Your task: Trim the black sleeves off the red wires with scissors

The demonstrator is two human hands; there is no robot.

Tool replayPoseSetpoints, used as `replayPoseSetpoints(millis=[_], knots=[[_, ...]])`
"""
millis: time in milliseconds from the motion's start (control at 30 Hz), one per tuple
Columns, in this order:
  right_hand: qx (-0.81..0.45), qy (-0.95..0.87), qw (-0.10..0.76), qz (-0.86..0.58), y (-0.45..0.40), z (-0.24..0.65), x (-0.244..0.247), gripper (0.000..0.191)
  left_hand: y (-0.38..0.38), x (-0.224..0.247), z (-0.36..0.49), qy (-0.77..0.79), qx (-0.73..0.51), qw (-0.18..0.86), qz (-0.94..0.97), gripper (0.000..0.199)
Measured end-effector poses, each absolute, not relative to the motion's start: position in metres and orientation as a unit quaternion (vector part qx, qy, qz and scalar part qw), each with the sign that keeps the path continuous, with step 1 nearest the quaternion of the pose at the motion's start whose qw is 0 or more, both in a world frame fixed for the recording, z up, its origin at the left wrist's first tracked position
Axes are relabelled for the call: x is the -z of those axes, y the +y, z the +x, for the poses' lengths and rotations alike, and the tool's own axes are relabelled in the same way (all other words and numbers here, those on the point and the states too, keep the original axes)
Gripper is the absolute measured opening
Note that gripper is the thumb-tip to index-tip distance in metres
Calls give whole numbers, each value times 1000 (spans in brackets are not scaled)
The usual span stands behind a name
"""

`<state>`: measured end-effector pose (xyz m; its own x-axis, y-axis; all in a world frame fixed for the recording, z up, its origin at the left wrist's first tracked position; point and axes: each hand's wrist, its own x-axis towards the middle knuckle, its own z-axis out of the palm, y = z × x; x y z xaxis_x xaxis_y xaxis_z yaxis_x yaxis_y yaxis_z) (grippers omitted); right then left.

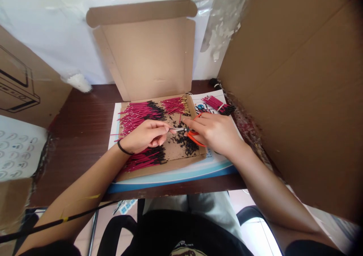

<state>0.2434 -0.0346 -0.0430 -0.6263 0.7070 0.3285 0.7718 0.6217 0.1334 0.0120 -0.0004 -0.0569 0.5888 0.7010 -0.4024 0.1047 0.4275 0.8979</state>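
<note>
My left hand (146,137) pinches a thin wire, and its bright end reaches the jaws of the red-handled wire cutters (193,138). My right hand (215,133) grips those cutters, with the fingers covering most of the handles. Beneath both hands lies a cardboard box (181,154) with its lid standing open. Bundles of magenta wires with black ends (138,114) fan out on it at the left, and another bundle (144,159) lies under my left wrist. Gold-tipped magenta wires (174,105) lie at the far side. Black insulation scraps (184,143) are heaped between my hands.
The box rests on a printed sheet with a blue edge (170,178) on a dark wooden table (82,112). A further magenta bundle (218,104) lies on white paper at the far right. Large cardboard panels (283,89) stand to the right.
</note>
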Motion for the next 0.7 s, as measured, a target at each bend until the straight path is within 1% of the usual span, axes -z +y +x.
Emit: replayPoseSetpoints(millis=[267, 467, 700], knots=[[156, -894, 106, -406, -34, 240, 44, 31, 0, 55, 13, 414, -188, 728, 513, 23], [149, -895, 100, -408, -35, 241, 42, 26, 0, 57, 11, 412, -181, 720, 529, 26], [141, -896, 94, -411, -35, 242, 43, 23, 0, 57, 12, 410, -178, 719, 532, 26]])
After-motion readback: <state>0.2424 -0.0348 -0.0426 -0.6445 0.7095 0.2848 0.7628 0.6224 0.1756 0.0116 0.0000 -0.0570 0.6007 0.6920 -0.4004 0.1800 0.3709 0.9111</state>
